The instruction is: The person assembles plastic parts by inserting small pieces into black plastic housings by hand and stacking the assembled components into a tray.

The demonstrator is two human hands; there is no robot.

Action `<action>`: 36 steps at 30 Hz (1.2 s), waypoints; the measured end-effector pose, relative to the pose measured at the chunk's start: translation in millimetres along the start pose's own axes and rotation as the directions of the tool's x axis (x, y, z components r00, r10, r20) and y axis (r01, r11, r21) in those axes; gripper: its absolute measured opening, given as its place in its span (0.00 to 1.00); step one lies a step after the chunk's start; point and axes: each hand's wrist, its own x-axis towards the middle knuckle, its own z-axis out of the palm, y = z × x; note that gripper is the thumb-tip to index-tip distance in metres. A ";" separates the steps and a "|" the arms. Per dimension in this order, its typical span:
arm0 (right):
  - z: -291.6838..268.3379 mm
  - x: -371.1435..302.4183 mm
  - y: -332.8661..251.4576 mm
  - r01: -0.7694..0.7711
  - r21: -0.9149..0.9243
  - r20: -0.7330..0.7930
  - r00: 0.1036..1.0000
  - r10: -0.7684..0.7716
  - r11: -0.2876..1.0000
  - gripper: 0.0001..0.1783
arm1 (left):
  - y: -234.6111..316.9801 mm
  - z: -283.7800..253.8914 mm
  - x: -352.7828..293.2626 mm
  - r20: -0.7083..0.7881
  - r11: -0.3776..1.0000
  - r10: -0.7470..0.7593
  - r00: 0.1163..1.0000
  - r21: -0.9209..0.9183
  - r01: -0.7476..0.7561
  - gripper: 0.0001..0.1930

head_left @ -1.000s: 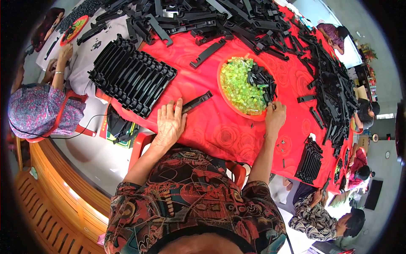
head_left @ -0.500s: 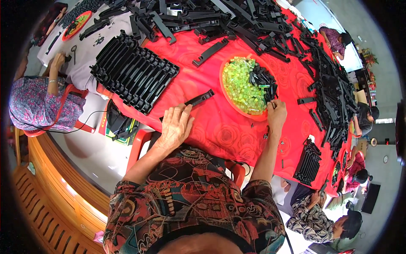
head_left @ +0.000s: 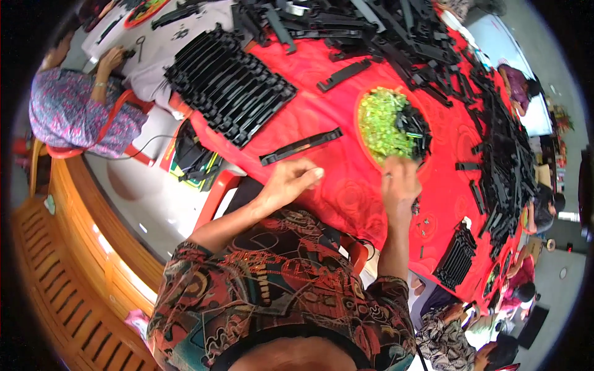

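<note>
Reaching into the orange bowl [head_left: 362,133] at about 1 o'clock from the body, right hand [head_left: 399,182] has fingers curled together at the rim, likely pinching one small part; too small to tell which. Bowl holds a heap of small green plastic pieces [head_left: 380,120] on its left side and small black parts [head_left: 416,128] on its right, kept close so the picking hand has a short reach. Left hand [head_left: 288,182] rests on the red tablecloth [head_left: 334,179], fingers loosely together and pointing toward 2 o'clock, palm down, holding nothing. Just beyond it at 12 o'clock lies one long black plastic strip [head_left: 301,146], flat and slanted, apart from the fingertips, looks like the piece being worked on. Neat row of finished-looking black strips [head_left: 229,83] sits at 11 o'clock, stacked side by side. Loose pile of black strips [head_left: 396,37] fills the far table from 12 to 2 o'clock. Smaller stack of black parts [head_left: 456,256] at 4 o'clock near table edge. Another person in a purple patterned top [head_left: 80,117] sits at 10 o'clock at a separate table.
</note>
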 end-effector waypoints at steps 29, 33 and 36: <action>42.6 -18.5 -77.4 -0.726 0.620 0.722 0.676 0.146 0.296 0.04 | -25.5 -21.8 -15.2 -0.014 0.989 -0.069 0.998 0.127 0.070 0.06; 50.7 -13.1 -76.2 -0.786 0.583 0.760 0.617 0.204 0.205 0.04 | -15.0 -22.8 -21.9 -0.127 0.816 0.291 0.948 0.550 -0.177 0.08; 69.0 -10.9 -68.4 -0.749 0.618 0.694 0.662 0.281 0.239 0.04 | -21.1 -32.8 -21.6 -0.116 0.501 0.592 0.797 0.828 -0.252 0.14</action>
